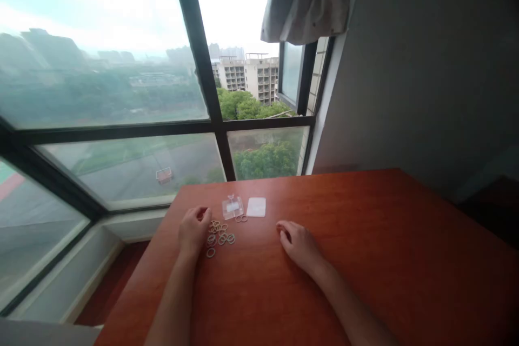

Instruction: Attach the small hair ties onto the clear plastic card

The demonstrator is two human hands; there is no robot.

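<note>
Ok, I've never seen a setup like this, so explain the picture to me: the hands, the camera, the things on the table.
There is no robot here, just a person's two bare hands. The single picture comes from a camera worn on the head, looking forward and down. On the reddish-brown wooden table lie a group of small pale rings, a clear plastic piece and a flat white square. The left hand is beside the rings; the right hand is apart from them, loosely curled. Nothing shows in either grip, though the curled fingers could hide something small.
</note>
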